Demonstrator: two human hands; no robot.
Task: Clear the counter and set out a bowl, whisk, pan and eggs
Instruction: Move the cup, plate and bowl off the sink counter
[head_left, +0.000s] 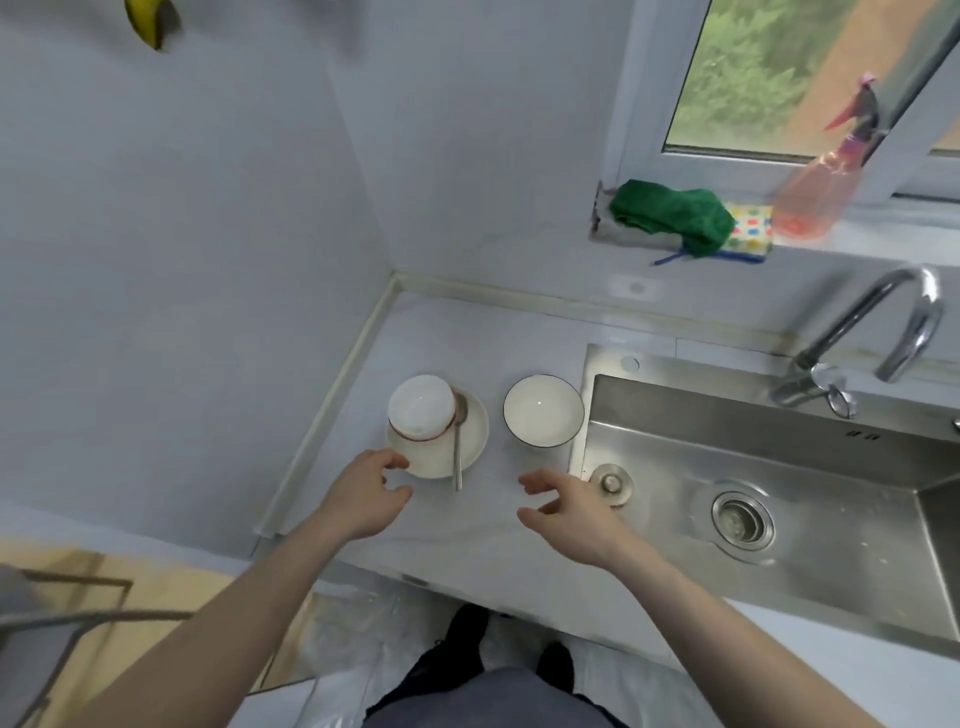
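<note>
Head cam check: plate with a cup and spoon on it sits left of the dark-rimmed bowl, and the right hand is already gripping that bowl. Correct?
Not quite. The head view shows the right hand open, fingers loosely curled, short of the bowl and not touching it. The rest holds: the plate carrying the cup and spoon sits left of the bowl.

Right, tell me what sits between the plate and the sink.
In the head view, a white bowl with a dark rim stands on the counter between the plate and the sink, touching neither.
</note>
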